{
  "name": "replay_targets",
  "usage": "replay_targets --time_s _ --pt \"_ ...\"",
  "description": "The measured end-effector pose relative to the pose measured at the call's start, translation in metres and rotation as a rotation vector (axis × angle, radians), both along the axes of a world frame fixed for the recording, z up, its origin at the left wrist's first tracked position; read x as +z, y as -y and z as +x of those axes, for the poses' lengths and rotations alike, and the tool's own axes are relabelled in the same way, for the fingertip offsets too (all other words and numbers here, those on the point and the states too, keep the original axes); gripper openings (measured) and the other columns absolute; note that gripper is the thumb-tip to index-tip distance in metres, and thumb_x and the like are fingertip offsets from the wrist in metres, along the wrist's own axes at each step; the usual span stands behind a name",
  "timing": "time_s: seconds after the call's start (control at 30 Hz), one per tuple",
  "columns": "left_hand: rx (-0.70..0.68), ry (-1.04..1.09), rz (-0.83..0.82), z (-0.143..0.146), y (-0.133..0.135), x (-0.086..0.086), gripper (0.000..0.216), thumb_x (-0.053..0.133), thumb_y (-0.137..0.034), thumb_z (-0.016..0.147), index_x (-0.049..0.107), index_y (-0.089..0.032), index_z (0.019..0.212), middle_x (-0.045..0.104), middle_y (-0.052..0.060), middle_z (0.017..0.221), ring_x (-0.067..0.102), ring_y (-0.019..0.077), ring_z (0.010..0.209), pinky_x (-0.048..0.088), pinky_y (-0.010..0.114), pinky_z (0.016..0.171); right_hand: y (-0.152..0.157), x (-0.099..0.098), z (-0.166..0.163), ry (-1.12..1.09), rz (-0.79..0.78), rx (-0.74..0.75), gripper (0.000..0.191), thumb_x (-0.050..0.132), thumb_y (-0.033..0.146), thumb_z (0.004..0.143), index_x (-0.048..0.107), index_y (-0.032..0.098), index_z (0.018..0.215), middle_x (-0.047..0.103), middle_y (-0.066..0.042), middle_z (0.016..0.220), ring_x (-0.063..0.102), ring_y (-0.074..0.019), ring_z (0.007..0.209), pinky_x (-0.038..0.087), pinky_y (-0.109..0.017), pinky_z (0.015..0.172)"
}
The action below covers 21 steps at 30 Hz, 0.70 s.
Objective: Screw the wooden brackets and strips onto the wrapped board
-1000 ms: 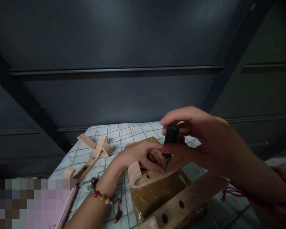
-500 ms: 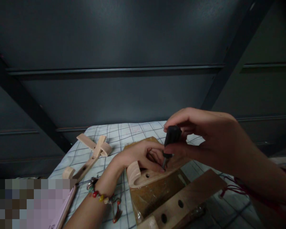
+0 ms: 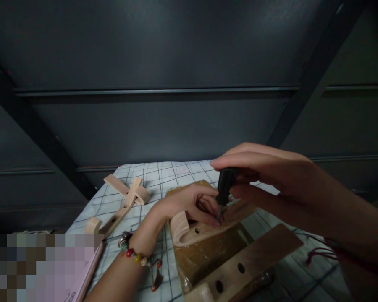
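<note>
My right hand (image 3: 264, 176) pinches the black handle of a short screwdriver (image 3: 224, 189), held upright with its tip down on a curved wooden piece (image 3: 195, 230). My left hand (image 3: 189, 207) curls over that same piece, fingers closed near the screwdriver tip, holding it steady. The piece has a rounded end and a small hole, and lies on a brown wooden board (image 3: 208, 256). A beaded bracelet (image 3: 138, 258) is on my left wrist.
A wooden bar with two holes (image 3: 248, 262) lies across the board at the front. A crossed wooden assembly (image 3: 122, 201) rests to the left on the checked cloth (image 3: 154, 176). A pink phone (image 3: 82, 281) sits at the lower left. Dark panelling rises behind.
My right hand has turned over the screwdriver handle, its fingers now stretched flatter across the top. The left hand and the wooden piece stay in place.
</note>
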State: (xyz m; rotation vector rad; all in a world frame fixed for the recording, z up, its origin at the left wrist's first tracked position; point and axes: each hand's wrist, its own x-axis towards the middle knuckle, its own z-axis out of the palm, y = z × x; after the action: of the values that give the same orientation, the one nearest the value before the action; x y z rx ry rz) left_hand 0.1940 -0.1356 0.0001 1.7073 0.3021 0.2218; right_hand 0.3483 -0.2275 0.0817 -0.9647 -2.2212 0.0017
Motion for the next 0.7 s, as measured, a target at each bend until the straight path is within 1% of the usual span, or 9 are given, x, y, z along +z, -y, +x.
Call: replay_targets --time_s 0.07,0.13,0.23,0.3,0.4,0.47,0.57,0.63,0.7 --pt "-0.002 -0.002 -0.022 -0.0003 0.0 -0.0014 0.014 0.068 -0.014 0.059 0.058 -0.014 0.07 0.06 -0.002 0.069 0.056 0.0109 0.066 0.043 0.023 0.062 0.0004 0.0009 0.0018 0.016 0.002 -0.001 0.025 0.049 0.016 0.08 0.055 0.021 0.104 0.06 -0.001 0.091 0.056 -0.0103 0.072 0.044 -0.02 0.058" --pt "-0.012 0.001 -0.02 -0.0001 0.0 -0.0015 0.015 0.068 -0.012 0.059 0.058 -0.014 0.07 0.06 -0.002 0.069 0.055 0.0103 0.066 0.043 0.022 0.062 0.0 0.0004 0.0013 -0.006 -0.006 -0.014 0.021 0.053 0.018 0.078 0.056 0.021 0.098 0.06 0.001 0.087 0.056 -0.0097 0.068 0.044 -0.02 0.057" --pt "-0.022 0.015 0.007 0.0009 -0.0002 0.0004 0.016 0.068 -0.011 0.058 0.058 -0.015 0.071 0.059 -0.003 0.068 0.055 0.0097 0.065 0.043 0.021 0.062 -0.0006 -0.0018 -0.0025 -0.07 -0.011 -0.012 0.021 0.059 0.02 0.074 0.054 0.02 0.094 0.058 0.001 0.084 0.053 -0.0086 0.063 0.044 -0.019 0.054" --pt "-0.016 0.026 0.015 0.0015 0.0001 0.0026 0.018 0.067 -0.009 0.057 0.058 -0.015 0.071 0.059 -0.004 0.067 0.054 0.0098 0.065 0.043 0.021 0.063 -0.0006 -0.0026 -0.005 -0.082 -0.007 -0.001 0.019 0.059 0.019 0.074 0.053 0.02 0.092 0.056 0.001 0.082 0.052 -0.0083 0.062 0.044 -0.019 0.054" --pt "0.006 0.006 0.002 0.0016 0.0014 0.0048 0.018 0.067 -0.008 0.056 0.057 -0.015 0.07 0.058 -0.004 0.066 0.054 0.0096 0.064 0.042 0.021 0.062 0.0001 -0.0008 -0.0054 -0.053 0.029 -0.029 0.012 0.059 0.02 0.074 0.055 0.018 0.086 0.055 0.001 0.077 0.051 -0.0081 0.059 0.043 -0.02 0.052" --pt "0.013 -0.005 -0.023 0.0015 0.0022 0.0046 0.018 0.067 -0.008 0.056 0.056 -0.015 0.068 0.058 -0.004 0.066 0.053 0.0091 0.063 0.042 0.021 0.062 0.0006 0.0017 -0.0034 -0.024 0.07 -0.051 0.011 0.057 0.02 0.076 0.056 0.017 0.087 0.057 -0.001 0.08 0.051 -0.0082 0.059 0.043 -0.021 0.052" --pt "0.009 -0.001 -0.055 0.0014 0.003 0.0023 0.017 0.067 -0.01 0.057 0.056 -0.014 0.07 0.058 -0.004 0.067 0.053 0.0091 0.063 0.041 0.022 0.061 0.0012 0.004 -0.0001 0.001 0.092 -0.06 0.015 0.051 0.017 0.079 0.057 0.017 0.093 0.059 -0.002 0.088 0.054 -0.0082 0.061 0.043 -0.022 0.054" --pt "0.009 -0.006 -0.072 0.0013 0.0035 0.0006 0.017 0.066 -0.009 0.057 0.057 -0.014 0.07 0.058 -0.003 0.067 0.053 0.009 0.063 0.041 0.022 0.062 0.0015 0.0036 0.0007 -0.014 0.085 -0.081 0.014 0.052 0.02 0.079 0.057 0.017 0.091 0.061 -0.001 0.085 0.055 -0.0084 0.061 0.044 -0.021 0.053" --pt "0.019 -0.002 -0.095 0.001 0.0041 -0.0003 0.019 0.066 -0.008 0.055 0.056 -0.014 0.07 0.058 -0.004 0.066 0.053 0.0079 0.061 0.041 0.021 0.061 0.0018 0.0019 0.0002 -0.051 0.074 -0.105 0.012 0.057 0.026 0.076 0.056 0.018 0.084 0.062 0.0 0.078 0.056 -0.009 0.06 0.043 -0.021 0.051"
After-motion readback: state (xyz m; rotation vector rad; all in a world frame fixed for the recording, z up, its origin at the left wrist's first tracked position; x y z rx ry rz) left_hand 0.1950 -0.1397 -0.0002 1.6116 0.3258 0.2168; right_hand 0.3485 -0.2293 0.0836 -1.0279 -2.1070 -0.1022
